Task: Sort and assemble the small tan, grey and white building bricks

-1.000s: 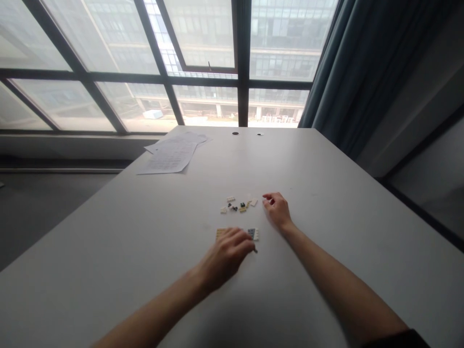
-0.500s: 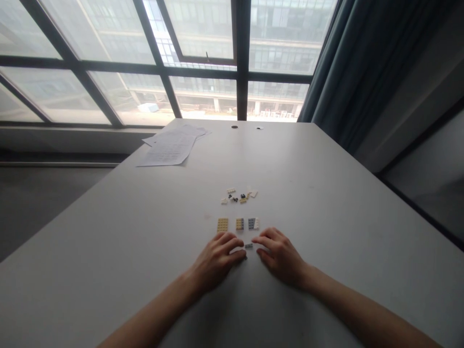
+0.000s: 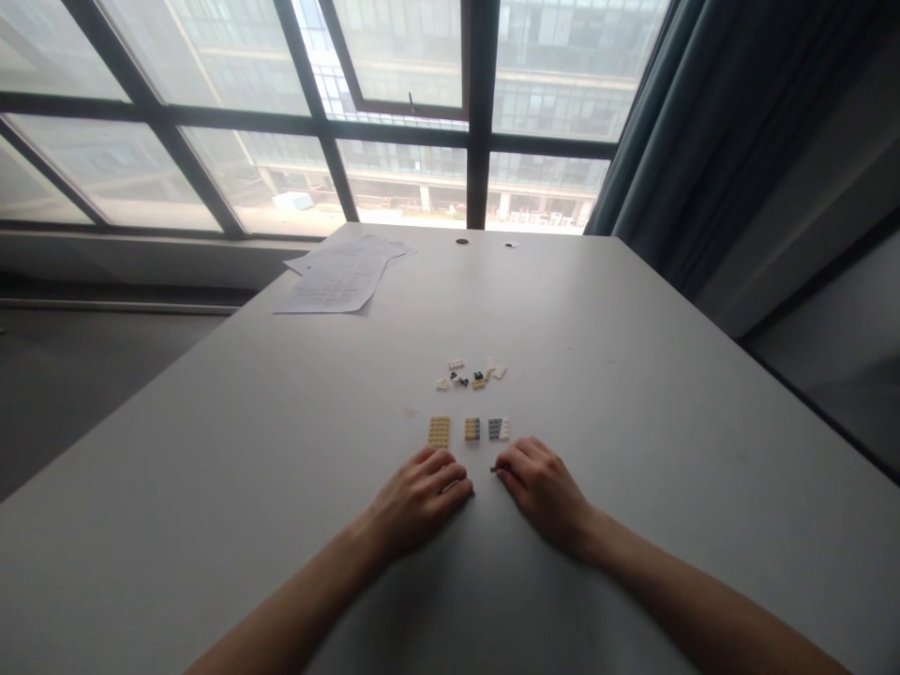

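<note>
R fingers (image 3: 518,453) pinch gray pc (image 3: 493,469); paper (image 3: 337,284) txt illegible.

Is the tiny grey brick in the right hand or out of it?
In: the small oblong grey plastic brick pokes out of the grip of the right hand, its other end hidden.

Daylight falls through a dark-framed window (image 3: 482,103) onto a white worktop (image 3: 562,319), with a blue-grey curtain (image 3: 653,150) at right, grey floor (image 3: 91,394) at left and a building (image 3: 562,84) outside.
</note>
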### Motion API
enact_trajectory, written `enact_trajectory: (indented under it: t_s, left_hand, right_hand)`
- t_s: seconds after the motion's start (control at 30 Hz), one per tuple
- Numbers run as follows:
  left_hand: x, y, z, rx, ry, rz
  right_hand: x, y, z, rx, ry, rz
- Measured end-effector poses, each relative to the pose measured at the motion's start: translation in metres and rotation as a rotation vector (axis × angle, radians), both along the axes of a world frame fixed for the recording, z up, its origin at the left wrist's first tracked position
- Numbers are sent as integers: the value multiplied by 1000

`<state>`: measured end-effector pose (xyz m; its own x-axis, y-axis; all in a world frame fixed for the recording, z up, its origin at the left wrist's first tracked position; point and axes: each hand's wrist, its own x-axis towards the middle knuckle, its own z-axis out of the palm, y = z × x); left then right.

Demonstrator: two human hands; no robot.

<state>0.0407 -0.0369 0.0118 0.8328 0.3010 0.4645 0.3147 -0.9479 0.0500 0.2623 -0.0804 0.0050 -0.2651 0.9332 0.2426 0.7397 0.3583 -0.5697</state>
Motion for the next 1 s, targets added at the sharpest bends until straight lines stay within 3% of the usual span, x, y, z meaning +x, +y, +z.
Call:
enact_trajectory:
  t_s: [0.2, 0.4, 0.63, 0.73, 0.9, 1.0]
  left_hand:
    - [3, 0, 0, 26, 1, -17]
    - [-1, 1, -3, -19, -41, 2]
    - [2, -2, 0, -155, -74, 80]
    - [3, -3, -2, -193, -54, 97]
    - [6, -2, -8, -213, -67, 141]
    - [12, -2, -9, -233, -69, 153]
  right_hand:
    - [5, -3, 4, -162, 337, -102]
    - [11, 1, 4, -308, 540, -158]
    - [10, 2, 3, -478, 757, -170]
    - [11, 0, 6, -391, 593, -193]
    - [8, -4, 5, -30, 45, -120]
    - [1, -5, 1, 34, -142, -91]
